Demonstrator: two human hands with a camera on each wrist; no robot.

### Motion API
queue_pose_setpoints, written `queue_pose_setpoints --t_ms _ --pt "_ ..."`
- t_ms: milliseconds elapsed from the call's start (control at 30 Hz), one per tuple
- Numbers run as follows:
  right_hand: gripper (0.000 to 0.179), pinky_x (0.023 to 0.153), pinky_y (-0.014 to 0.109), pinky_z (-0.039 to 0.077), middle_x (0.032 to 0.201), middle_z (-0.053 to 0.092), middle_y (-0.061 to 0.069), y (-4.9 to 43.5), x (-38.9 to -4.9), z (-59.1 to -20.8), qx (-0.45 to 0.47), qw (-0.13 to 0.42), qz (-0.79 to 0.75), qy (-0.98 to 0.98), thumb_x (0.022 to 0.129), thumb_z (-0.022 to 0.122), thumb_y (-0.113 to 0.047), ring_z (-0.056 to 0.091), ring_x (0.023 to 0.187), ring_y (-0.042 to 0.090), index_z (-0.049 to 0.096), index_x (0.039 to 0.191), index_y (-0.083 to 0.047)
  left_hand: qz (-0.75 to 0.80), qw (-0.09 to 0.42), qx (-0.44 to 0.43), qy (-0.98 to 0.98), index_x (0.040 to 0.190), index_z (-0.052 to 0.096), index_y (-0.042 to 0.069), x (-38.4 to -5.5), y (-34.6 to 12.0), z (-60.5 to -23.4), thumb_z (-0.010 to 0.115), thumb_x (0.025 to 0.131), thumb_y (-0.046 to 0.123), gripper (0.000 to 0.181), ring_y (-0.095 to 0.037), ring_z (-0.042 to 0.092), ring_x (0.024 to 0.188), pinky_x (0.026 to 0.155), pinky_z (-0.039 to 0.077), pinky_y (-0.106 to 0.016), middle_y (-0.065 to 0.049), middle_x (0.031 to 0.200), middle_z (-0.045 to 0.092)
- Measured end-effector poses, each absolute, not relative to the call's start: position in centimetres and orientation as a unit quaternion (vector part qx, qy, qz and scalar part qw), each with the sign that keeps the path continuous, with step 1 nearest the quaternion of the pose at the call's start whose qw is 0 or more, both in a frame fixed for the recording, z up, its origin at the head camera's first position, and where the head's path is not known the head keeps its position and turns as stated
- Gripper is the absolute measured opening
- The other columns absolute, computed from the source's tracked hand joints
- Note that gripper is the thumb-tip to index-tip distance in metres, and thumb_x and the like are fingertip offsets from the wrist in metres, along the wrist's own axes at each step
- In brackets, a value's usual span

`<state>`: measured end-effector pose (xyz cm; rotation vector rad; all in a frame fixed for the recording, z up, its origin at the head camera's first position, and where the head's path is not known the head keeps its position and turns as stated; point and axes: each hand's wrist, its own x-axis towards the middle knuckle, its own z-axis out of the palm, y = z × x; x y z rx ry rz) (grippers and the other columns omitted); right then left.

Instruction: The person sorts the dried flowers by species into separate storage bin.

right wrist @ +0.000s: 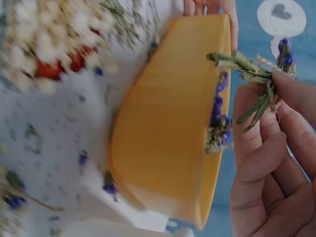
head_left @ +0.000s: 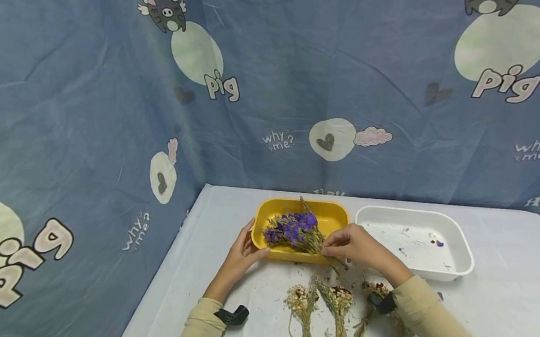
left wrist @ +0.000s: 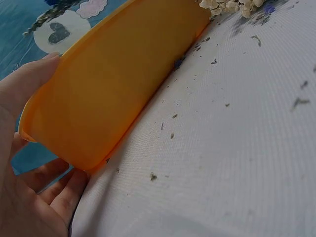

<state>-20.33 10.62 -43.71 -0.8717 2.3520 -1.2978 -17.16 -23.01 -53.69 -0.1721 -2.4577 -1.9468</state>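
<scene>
My right hand [head_left: 353,247] pinches the tied stems of a dried purple flower bunch [head_left: 295,229] between thumb and fingers. The purple blossoms lie over the yellow tray [head_left: 285,256], pointing left. In the right wrist view, the cut green stem ends [right wrist: 239,64] stick out past the fingertips, above the tray's rim. At the tray's left end, my left hand [head_left: 240,253] grips the corner. The left wrist view has its thumb on the rim of the tray [left wrist: 108,84] and the other fingers curled round the end wall, low near the cloth.
A white tray [head_left: 407,272] with petal scraps stands right of the yellow one. Several dried flower bunches, including a cream-coloured one [head_left: 303,309], lie in front, some partly under the right forearm. Crumbs dot the white cloth [left wrist: 222,148]. A blue printed curtain [head_left: 269,80] hangs behind and left.
</scene>
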Motion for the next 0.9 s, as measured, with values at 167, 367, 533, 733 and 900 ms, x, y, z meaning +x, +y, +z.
queue_pose_setpoints --t_ms 167,367,533,733,900 --pt "0.016 0.062 0.031 0.059 0.093 0.080 0.011 10.5 -21.9 -43.1 -0.312 0.146 -0.443 0.827 0.096 0.074 -0.016 0.069 0.072 0.014 0.082 0.101 -0.003 -0.623 -0.002 -0.048 -0.781 0.166 0.019 0.032 -17.0 -22.9 -53.7 0.078 0.094 0.024 0.094 -0.033 0.047 0.146 0.122 0.043 -0.045 -0.013 0.160 0.044" --pt "0.014 0.072 0.029 0.063 0.094 0.081 0.006 9.6 -23.3 -42.8 -0.336 0.129 -0.389 0.848 0.095 0.075 -0.016 0.074 0.079 0.015 0.083 0.100 -0.006 -0.622 -0.003 -0.049 -0.782 0.167 0.018 0.030 -17.0 -22.9 -53.5 0.078 0.094 0.025 0.095 -0.032 0.048 0.145 0.122 0.043 -0.046 -0.012 0.158 0.046" --pt "0.013 0.076 0.028 0.064 0.096 0.081 0.004 8.5 -24.0 -42.7 -0.355 0.136 -0.355 0.854 0.095 0.075 -0.016 0.075 0.082 0.014 0.083 0.098 -0.007 -0.620 -0.004 -0.051 -0.783 0.167 0.018 0.029 -17.1 -23.0 -53.4 0.079 0.093 0.026 0.096 -0.031 0.048 0.145 0.121 0.044 -0.046 -0.011 0.158 0.047" --pt "0.012 0.076 0.030 0.064 0.095 0.080 0.001 7.6 -24.8 -42.9 -0.342 0.159 -0.343 0.860 0.096 0.074 -0.014 0.072 0.081 0.011 0.083 0.096 -0.008 -0.625 -0.003 -0.047 -0.779 0.167 0.019 0.030 -17.1 -22.9 -53.5 0.079 0.093 0.023 0.095 -0.031 0.048 0.146 0.122 0.043 -0.044 -0.012 0.158 0.047" --pt "0.010 0.078 0.031 0.064 0.090 0.080 -0.001 6.7 -25.2 -43.6 -0.350 0.162 -0.316 0.867 0.095 0.075 -0.013 0.072 0.079 0.008 0.083 0.092 -0.010 -0.620 -0.004 -0.051 -0.783 0.167 0.018 0.029 -17.1 -23.0 -53.5 0.078 0.094 0.024 0.094 -0.031 0.048 0.145 0.121 0.045 -0.042 -0.011 0.158 0.047"
